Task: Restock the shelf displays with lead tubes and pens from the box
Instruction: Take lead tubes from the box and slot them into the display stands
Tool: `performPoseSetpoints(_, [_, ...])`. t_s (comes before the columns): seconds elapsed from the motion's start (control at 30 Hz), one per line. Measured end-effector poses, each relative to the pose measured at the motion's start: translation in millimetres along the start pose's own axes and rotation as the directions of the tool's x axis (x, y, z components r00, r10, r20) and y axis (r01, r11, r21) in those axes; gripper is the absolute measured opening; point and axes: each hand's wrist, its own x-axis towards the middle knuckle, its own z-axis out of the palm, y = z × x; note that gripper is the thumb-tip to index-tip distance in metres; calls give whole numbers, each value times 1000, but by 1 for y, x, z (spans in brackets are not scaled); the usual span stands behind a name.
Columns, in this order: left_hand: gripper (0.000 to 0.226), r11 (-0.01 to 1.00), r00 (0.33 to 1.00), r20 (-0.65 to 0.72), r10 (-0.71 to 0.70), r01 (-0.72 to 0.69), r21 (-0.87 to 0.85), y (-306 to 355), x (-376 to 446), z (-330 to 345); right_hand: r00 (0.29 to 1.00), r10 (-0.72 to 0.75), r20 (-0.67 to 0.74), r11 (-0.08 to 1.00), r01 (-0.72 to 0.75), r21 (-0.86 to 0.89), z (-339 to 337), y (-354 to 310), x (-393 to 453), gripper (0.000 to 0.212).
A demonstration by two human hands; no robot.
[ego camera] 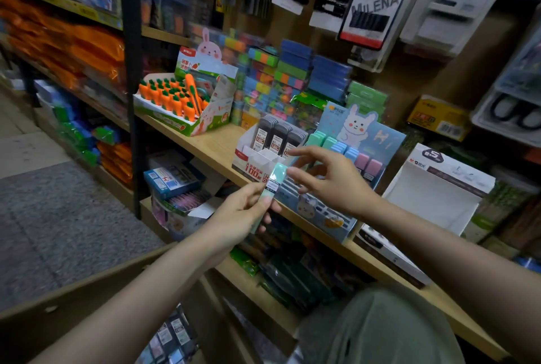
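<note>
My left hand (pixel 246 211) grips a mint-green lead tube (pixel 270 185) in front of the shelf. My right hand (pixel 330 179) hovers just right of the tube's top, fingers loosely spread, its fingertips almost touching the tube. Behind them stands a blue bunny display (pixel 345 176) with mint, blue and pink tubes in its back rows and vacant slots in front. To its left is a white-and-red display (pixel 257 161) holding dark grey lead tubes (pixel 278 135). The cardboard box (pixel 96 290) lies at the bottom left, with packs inside.
A carrot-pen display (pixel 181 106) sits left on the wooden shelf (pixel 210 144). A vacant white display box (pixel 436 194) stands to the right. Stacked colourful erasers (pixel 281 76) fill the back. Hair-clip cards hang above. A black shelf post (pixel 131 85) rises at left.
</note>
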Motion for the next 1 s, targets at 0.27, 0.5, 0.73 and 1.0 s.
performPoseSetpoints(0.27, [18,982,997,-82,11,5,190,4,-3,-7,997,52,-50,996,-48,70,-27,-17,22,21])
performPoseSetpoints(0.5, [38,601,943,-94,320,-125,789,-7,-3,-9,978,-22,-206,961,-36,-275,-92,4,60,24])
performPoseSetpoints(0.73, [54,377,939,142,313,-260,889,-13,37,39,977,-100,-187,872,-4,-489,-71,31,77,25])
performPoseSetpoints(1.0, [56,281,930,130,343,-234,931,-33,47,36,986,-94,-135,840,5,-543,-64,41,91,23])
